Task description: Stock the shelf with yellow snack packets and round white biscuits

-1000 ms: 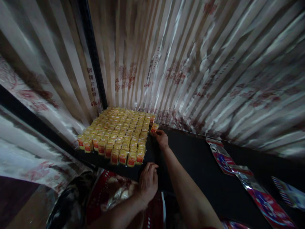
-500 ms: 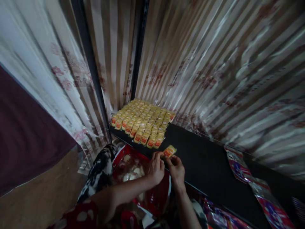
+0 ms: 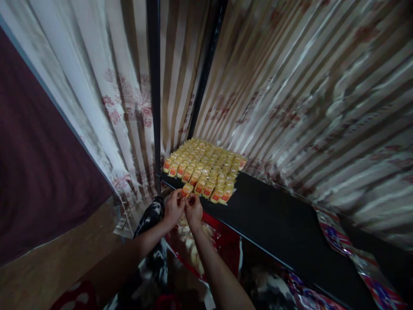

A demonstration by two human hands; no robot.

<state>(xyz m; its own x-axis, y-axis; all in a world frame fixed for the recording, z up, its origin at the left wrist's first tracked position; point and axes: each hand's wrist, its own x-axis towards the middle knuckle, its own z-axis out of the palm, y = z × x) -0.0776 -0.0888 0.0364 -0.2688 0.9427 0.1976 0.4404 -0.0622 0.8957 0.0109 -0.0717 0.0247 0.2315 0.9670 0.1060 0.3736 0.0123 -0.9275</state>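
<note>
A block of several small yellow packets with red labels (image 3: 206, 168) lies in rows at the far left end of a black shelf (image 3: 280, 224). My left hand (image 3: 173, 209) and my right hand (image 3: 194, 211) meet just in front of the shelf's near edge. Together they pinch one small yellow packet (image 3: 186, 190) between their fingertips, close to the front row of the block. Both forearms reach up from the bottom of the picture.
Striped floral curtains (image 3: 290, 94) hang behind and left of the shelf, with a dark upright post (image 3: 155, 94) at the corner. A red bag with pale contents (image 3: 206, 245) sits below my hands. Red and blue foil packs (image 3: 335, 237) lie at the shelf's right end.
My right hand left the far right corner of the block and drew back. Both hands now hold one packet and have shifted left, to the block's front row.
</note>
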